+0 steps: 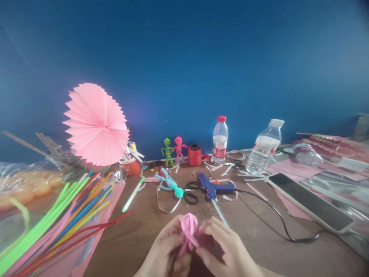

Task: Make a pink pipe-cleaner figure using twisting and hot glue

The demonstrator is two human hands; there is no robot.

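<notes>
A pink pipe cleaner (189, 227), bent into a rounded loop with its strands crossing below, is held low in the middle of the view. My left hand (167, 246) pinches it from the left, thumb and fingers round the crossed strands. From the other side, my right hand (220, 246) has its fingers curled in and its thumb at a short free end of the pipe cleaner. Just beyond lies a turquoise pipe cleaner figure (171, 184). A blue hot glue gun (215, 187) rests beside it, a clear glue stick (219, 212) pointing toward my right hand.
Colourful pipe cleaners (66, 221) spread at left. Green (167, 152) and pink (178, 149) figures stand by the wall, near a red container (195, 156). Two water bottles (220, 140) stand behind, one tilted. A phone (309, 202) and the glue gun's black cord (284, 221) lie right.
</notes>
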